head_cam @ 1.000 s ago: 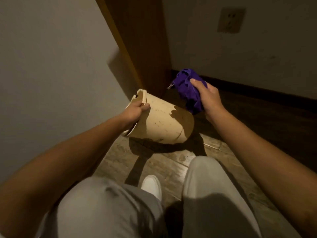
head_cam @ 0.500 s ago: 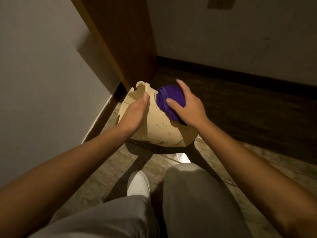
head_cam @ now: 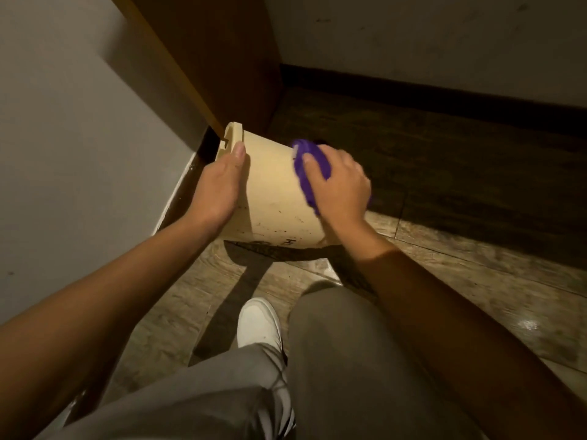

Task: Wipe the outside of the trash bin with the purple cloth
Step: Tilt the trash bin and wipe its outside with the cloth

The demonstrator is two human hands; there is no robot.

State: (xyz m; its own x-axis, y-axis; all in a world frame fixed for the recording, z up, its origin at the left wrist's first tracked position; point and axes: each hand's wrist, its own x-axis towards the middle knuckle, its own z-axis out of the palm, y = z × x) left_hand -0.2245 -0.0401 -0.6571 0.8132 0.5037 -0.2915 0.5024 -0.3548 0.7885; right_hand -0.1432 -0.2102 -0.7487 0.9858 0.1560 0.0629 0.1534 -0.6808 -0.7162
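The left hand (head_cam: 219, 188) is bracing the tipped beige trash bin (head_cam: 273, 192) on the floor while the right hand (head_cam: 341, 185) is pressing the bunched purple cloth (head_cam: 306, 166) against its side, so a hard stroke is probably risking rolling the bin free.

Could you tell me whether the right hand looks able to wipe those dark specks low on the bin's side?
Probably yes. The right hand presses the purple cloth on the trash bin, just above the specks, with bare wall between; the left hand grips the other side.
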